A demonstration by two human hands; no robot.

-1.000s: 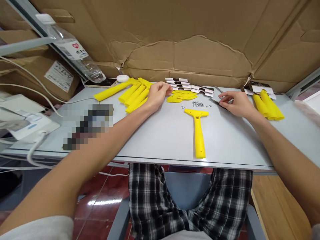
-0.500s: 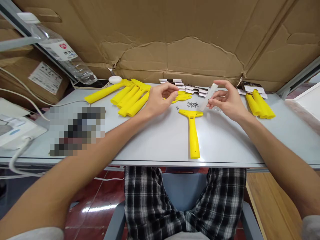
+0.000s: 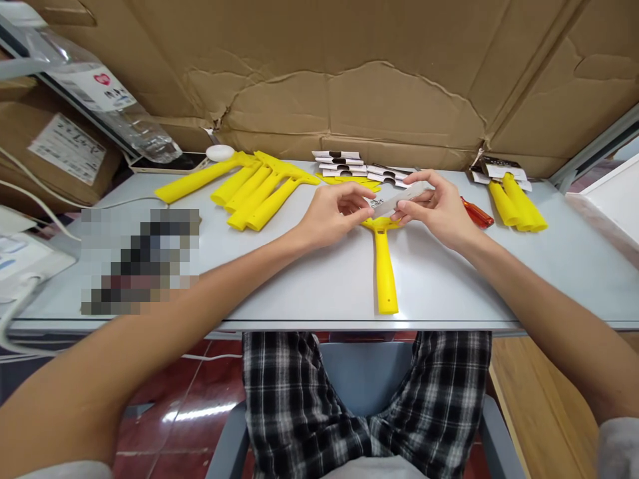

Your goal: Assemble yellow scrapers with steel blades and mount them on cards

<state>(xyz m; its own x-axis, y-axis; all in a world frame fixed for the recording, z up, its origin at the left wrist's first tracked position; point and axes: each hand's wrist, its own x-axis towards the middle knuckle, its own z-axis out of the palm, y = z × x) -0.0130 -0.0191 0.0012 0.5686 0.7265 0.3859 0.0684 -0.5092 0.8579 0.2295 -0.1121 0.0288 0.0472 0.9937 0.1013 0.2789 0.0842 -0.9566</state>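
Observation:
My right hand (image 3: 438, 211) grips a flat, whitish translucent plastic strip (image 3: 399, 199) between thumb and fingers. My left hand (image 3: 337, 211) is curled at the strip's other end, its thumb and fingertips closing on that end. Just below the strip lies a yellow plastic scraper handle (image 3: 384, 273), its wide head pointing away from me and partly covered by the strip and my fingers. Small metal screws (image 3: 377, 201) lie behind the strip, mostly hidden now.
Several yellow handles (image 3: 269, 193) lie at left, more yellow handles (image 3: 519, 203) at right. Folded cards (image 3: 339, 163) and flat yellow pieces (image 3: 344, 179) sit at the back. A red screwdriver handle (image 3: 476, 213) shows beside my right hand. A bottle (image 3: 114, 100) leans at left.
My right hand has moved left and tilted the strip lower, over the scraper head. My left hand has shifted right and slightly down to meet the strip. The red handle has come into view.

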